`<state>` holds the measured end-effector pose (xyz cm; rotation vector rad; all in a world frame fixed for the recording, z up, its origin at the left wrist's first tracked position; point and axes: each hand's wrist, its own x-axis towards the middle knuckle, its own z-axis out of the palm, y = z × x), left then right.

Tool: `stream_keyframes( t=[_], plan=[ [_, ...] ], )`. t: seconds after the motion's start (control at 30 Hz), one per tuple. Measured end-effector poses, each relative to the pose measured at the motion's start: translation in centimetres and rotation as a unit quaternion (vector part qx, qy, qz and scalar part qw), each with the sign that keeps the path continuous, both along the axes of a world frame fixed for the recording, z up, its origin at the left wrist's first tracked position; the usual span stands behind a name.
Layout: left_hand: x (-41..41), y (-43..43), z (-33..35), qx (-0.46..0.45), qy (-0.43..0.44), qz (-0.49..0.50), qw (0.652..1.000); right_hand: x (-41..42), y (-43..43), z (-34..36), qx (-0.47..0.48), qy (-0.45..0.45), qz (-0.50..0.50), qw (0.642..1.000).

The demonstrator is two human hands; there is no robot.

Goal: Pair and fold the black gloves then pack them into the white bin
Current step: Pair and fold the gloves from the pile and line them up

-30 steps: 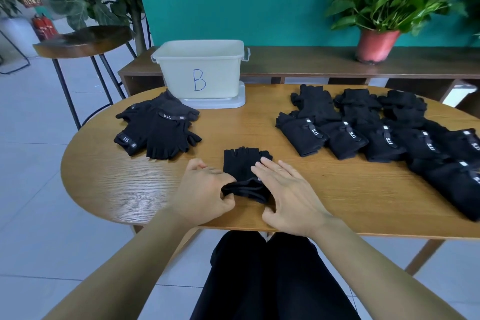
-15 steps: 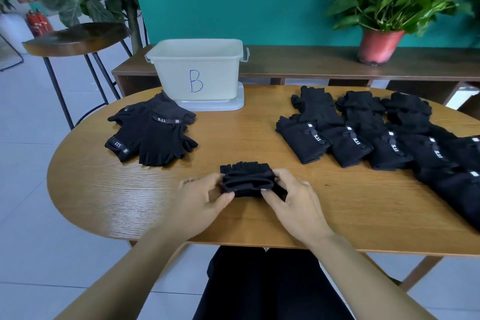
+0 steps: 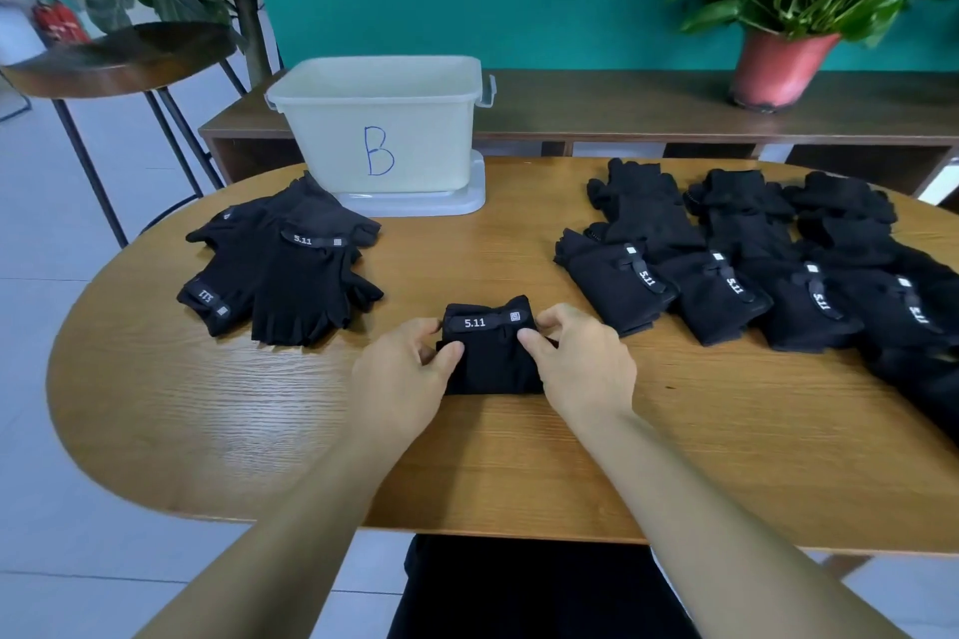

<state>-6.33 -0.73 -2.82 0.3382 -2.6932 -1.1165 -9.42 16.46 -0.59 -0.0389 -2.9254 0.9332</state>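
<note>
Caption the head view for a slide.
Left hand and right hand pinch a folded glove pair on the table, loose gloves at left, folded pairs at right, white bin behind.

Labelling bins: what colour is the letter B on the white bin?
Blue, handwritten on the white bin; head view.

A potted plant [image 3: 778, 62] is sitting on a dark wooden bench [image 3: 622, 104] behind an oval table [image 3: 259, 431], a stool [image 3: 119, 62] standing left.

Left hand [image 3: 402, 368] and right hand [image 3: 581, 363] pinch folded glove bundle [image 3: 490, 353] on table [image 3: 519, 457]; white bin [image 3: 379, 119] behind.
</note>
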Motion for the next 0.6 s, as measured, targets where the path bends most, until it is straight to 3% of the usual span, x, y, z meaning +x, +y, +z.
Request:
stream_keyframes(
  t=[0.13, 0.23, 0.33, 0.43, 0.5, 0.6],
  plan=[
    [-0.1, 0.2, -0.5, -0.070, -0.015, 0.042, 0.997, 0.6, -0.6, -0.2, 0.059, 0.024, 0.003, 0.998],
    [0.4, 0.5, -0.1, -0.090, 0.006, 0.057, 0.994, 1.1, -0.3, -0.3, 0.041, 0.054, 0.004, 0.998],
    [1.6, 0.9, 0.7, -0.109, 0.084, 0.041, 0.990, 1.3, 0.6, -0.2, 0.021, 0.163, 0.014, 0.986],
    [3.1, 2.0, 0.7, -0.160, 0.117, 0.009, 0.980, 1.1, 1.0, 0.3, 0.088, 0.294, 0.111, 0.945],
    [4.1, 3.2, 0.6, -0.205, 0.070, -0.018, 0.976, 0.5, 1.2, 0.0, 0.178, 0.308, 0.209, 0.911],
    [5.0, 4.4, -0.1, -0.236, -0.070, -0.043, 0.968, 0.8, 1.3, -0.6, 0.263, 0.188, 0.301, 0.897]
  ],
)
